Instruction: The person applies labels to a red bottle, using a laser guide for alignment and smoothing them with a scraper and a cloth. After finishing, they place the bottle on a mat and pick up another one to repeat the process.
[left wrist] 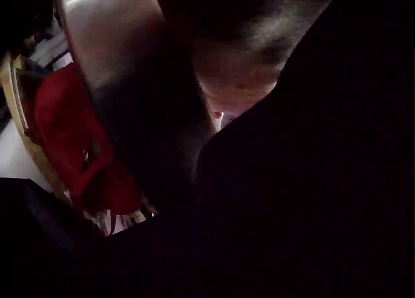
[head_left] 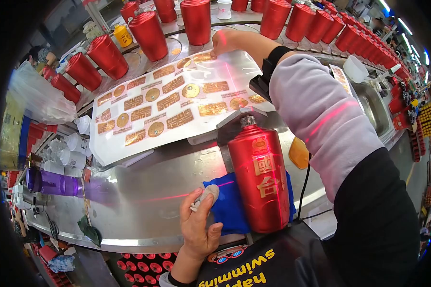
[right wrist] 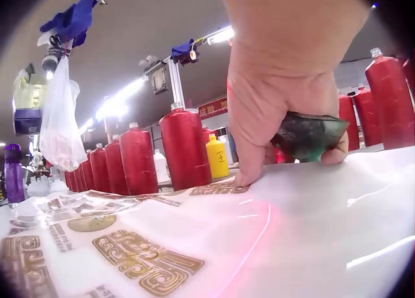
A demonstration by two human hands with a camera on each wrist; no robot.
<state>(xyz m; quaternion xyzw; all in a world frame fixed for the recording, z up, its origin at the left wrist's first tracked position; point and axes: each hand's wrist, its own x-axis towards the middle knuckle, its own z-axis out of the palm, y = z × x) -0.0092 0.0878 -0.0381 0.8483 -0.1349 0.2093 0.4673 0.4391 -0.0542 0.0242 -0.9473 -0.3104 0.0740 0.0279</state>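
My left hand (head_left: 198, 232) holds a small off-white wad (head_left: 209, 192) between its fingers, left of a red bottle (head_left: 261, 182) with gold characters lying on a blue cloth (head_left: 227, 205). My right hand (head_left: 227, 42) reaches to the far edge of a white sheet (head_left: 177, 138) of gold decals, fingertips at a decal (head_left: 204, 57). In the right wrist view, the right hand (right wrist: 285, 84) has its fingers curled round a dark green piece (right wrist: 310, 137), with a fingertip touching a gold decal (right wrist: 220, 188). The left wrist view is mostly dark and does not show the left hand's fingers clearly.
Red bottles (head_left: 148, 36) stand in a curved row behind the sheet, with a yellow bottle (head_left: 123, 36) among them. A purple bottle (head_left: 57, 183) lies at the left near white cups (head_left: 72, 158). An orange-yellow piece (head_left: 299, 153) and a black cable (head_left: 305, 184) are right of the red bottle.
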